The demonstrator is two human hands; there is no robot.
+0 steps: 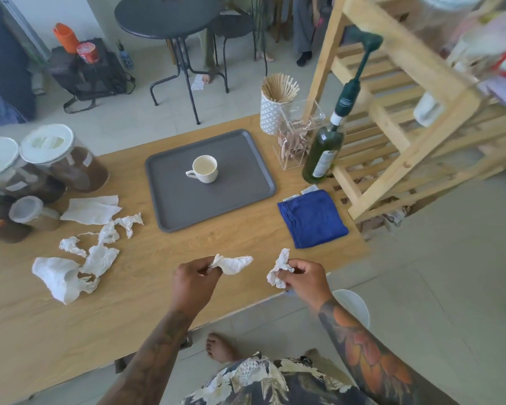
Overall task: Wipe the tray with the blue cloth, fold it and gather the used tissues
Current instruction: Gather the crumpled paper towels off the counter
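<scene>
Left hand (193, 283) pinching one tissue (234, 264), right hand (303, 277) pinching another tissue (278, 271) near bench (246, 235) front edge; loose grip, could drop over it.

My left hand (194, 283) is held out in front of me with fingers curled, thumb and fingertips pinching a crumpled tissue (233, 263). My right hand (303, 278) is level with it and a little apart, fingers bent around a second tissue (278, 268). Both forearms reach forward, wrists slightly bent inward.
</scene>
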